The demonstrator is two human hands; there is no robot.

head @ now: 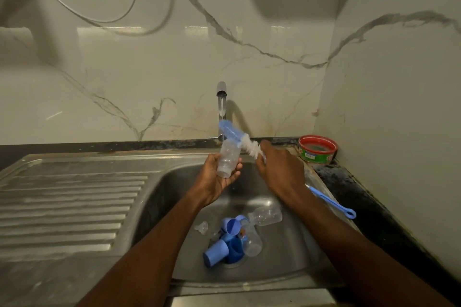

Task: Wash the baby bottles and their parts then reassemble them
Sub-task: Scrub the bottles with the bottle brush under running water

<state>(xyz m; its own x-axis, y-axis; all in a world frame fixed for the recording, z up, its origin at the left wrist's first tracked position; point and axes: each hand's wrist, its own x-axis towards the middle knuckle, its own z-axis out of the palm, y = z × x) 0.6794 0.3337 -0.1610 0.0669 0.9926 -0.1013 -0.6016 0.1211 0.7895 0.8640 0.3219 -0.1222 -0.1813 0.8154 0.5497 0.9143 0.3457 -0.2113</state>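
Nearest the camera, the front rim of the steel sink [249,281] ran across the lower view, with both forearms reaching over it into the basin. On the basin floor, around the drain, lay a cluster of bottle parts: a light blue cap [215,253] on its side, a darker blue collar ring [234,250] touching it, and a second light blue cap [231,226] just behind. Two clear bottles lay among them, one [253,240] beside the collar ring and one [266,215] further back, tilted toward the right wall. A clear teat [202,227] lay apart to the left of the cluster.

To the left, the ribbed draining board [69,204] adjoined the basin. On the right rim, a thin blue brush handle [333,203] with a loop end rested partly behind the right forearm.

Higher up, over the basin, the left hand [217,177] grasped a clear bottle [227,158], fingers curled round its lower part, its neck pointing down into the palm. The right hand [279,169] gripped the bottle brush [239,141] by its white bristled section; the fingers were closed round it. The brush's blue end lay against the raised base of the held bottle, under the faucet [221,107], from which a thin stream ran.

At the back right corner of the counter stood a red-rimmed round tub [317,149], against the marble-patterned wall [249,57].
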